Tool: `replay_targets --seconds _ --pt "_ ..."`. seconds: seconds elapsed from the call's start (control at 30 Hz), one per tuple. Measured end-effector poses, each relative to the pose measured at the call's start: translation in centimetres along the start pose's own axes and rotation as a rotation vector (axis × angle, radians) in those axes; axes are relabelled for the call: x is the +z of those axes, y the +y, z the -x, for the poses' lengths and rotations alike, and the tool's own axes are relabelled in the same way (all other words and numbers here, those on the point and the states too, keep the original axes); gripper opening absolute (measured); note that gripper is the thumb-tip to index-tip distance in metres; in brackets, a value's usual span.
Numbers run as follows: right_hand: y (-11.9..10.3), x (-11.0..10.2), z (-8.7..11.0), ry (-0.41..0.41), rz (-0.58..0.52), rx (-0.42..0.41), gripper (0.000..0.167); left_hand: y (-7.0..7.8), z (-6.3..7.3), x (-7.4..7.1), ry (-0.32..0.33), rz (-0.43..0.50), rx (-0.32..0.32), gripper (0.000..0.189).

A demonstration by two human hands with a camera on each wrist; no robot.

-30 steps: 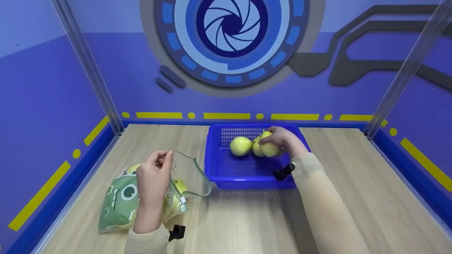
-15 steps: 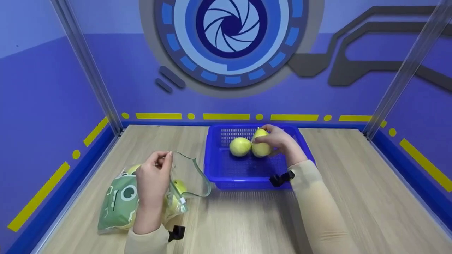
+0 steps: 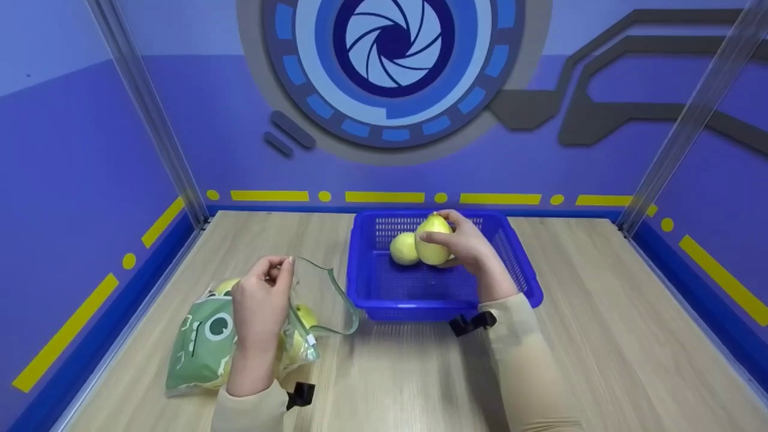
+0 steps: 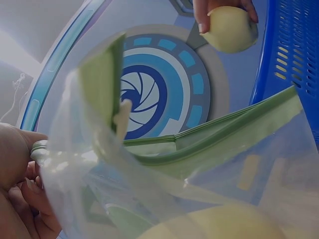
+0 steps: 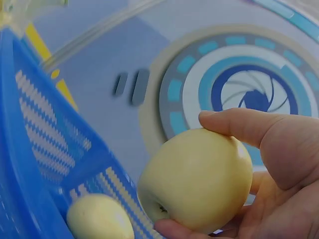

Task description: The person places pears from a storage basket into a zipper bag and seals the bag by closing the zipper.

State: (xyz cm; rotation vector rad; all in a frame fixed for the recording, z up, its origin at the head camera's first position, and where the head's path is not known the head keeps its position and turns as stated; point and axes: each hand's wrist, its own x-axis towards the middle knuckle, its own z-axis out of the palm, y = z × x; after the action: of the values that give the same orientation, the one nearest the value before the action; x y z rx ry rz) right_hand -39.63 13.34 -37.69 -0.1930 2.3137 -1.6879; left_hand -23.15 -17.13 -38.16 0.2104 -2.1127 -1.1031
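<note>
Blue plastic basket stands on the desk, to the right of a clear and green zip bag. From where I stand, the right hand grasps a pale yellow pear between thumb and fingers, apparently clear of the basket's floor. A second pear lies in the basket, partly hidden behind it. The left hand pinches the bag's edge; the mouth gapes towards the basket, and yellow fruit shows inside. Step in hand, in my judgement: lifting fruit out for bagging. The next move calls for carrying the held pear over the rim to the bag's mouth, edge held steady.
</note>
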Motion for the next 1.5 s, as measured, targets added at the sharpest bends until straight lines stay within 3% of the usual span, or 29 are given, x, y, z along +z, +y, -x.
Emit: replay_targets --seconds 0.3,0.7,0.97,1.1,1.5 --pt "-0.8 3.9 1.9 -0.008 -0.132 -0.115 0.059 0.1 -0.1 0.0 -0.014 0.013 -0.014 0.015" --pt "-1.7 8.6 4.1 -0.071 -0.234 -0.207 0.057 0.2 -0.1 0.0 -0.016 0.015 -0.033 0.014" --pt "-1.8 11.7 5.5 -0.104 -0.303 -0.237 0.059 -0.2 -0.2 0.2 0.028 -0.004 0.027 0.014" --pt "-1.7 13.6 6.1 -0.089 -0.284 -0.276 0.058 -0.1 -0.2 0.1 0.015 0.007 -0.001 0.014" --pt "-1.2 18.9 7.4 0.004 -0.150 -0.505 0.060 0.1 -0.2 0.1 -0.005 0.000 -0.039 0.016"
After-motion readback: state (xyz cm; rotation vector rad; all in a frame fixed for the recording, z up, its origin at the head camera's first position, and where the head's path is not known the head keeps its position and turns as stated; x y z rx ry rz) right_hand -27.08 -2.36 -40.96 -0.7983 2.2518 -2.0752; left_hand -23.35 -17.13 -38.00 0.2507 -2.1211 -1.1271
